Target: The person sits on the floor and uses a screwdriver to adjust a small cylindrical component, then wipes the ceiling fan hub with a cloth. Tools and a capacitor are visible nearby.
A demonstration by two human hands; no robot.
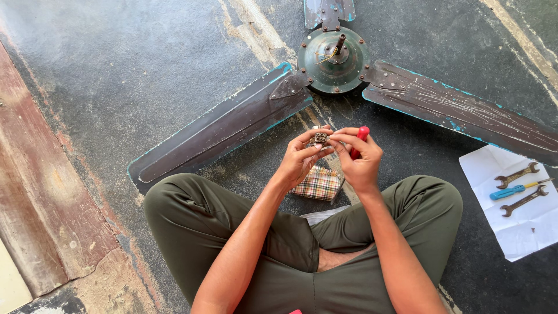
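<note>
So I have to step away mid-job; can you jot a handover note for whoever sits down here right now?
Left hand: fingers pinch a small metal part.
Right hand: grips a red-handled screwdriver, with its fingertips on the part.
Things: ceiling fan lies on the floor ahead, wires showing at its hub; checked cloth under the hands; two spanners and a blue-handled screwdriver on white paper, right.
Done: the small part is in hand, apart from the fan.
Left: the fan lies with its hub wires loose.

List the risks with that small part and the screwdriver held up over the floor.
1. The small metal part sits pinched only by the left hand fingertips; a slip might drop it on the dark floor.
2. The red-handled screwdriver in the right hand works close to the fingers and might jab them.
</note>
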